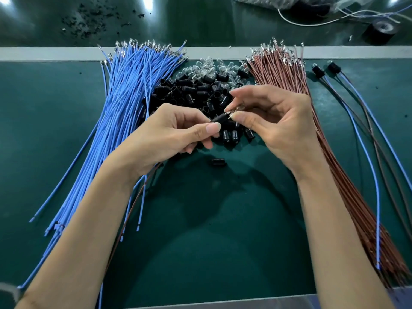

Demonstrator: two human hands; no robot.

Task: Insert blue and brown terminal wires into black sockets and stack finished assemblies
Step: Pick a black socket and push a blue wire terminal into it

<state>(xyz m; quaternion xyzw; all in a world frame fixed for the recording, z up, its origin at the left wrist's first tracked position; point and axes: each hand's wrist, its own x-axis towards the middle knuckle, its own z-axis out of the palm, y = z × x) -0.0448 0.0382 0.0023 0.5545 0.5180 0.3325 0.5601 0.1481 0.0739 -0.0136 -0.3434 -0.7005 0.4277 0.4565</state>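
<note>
Two hands join a small shiny piece to a black socket.

The big heap of blue wires (124, 103) lies left of the grip and the brown wires (283, 81) lie right of it. Both are light and floppy, so hold one close to its metal end. The pile of sockets (191, 90) sits just behind the grip. The left hand (178, 130) pinches one black socket (215, 120) by its sides with thumb and fingers. It is hard, smooth and tiny, so it could slip. The right hand (274, 123) pinches the shiny piece (231, 111) at the socket's open end. It looks like a little glass bulb, but I cannot tell for sure. It may break, so squeeze gently.
</note>
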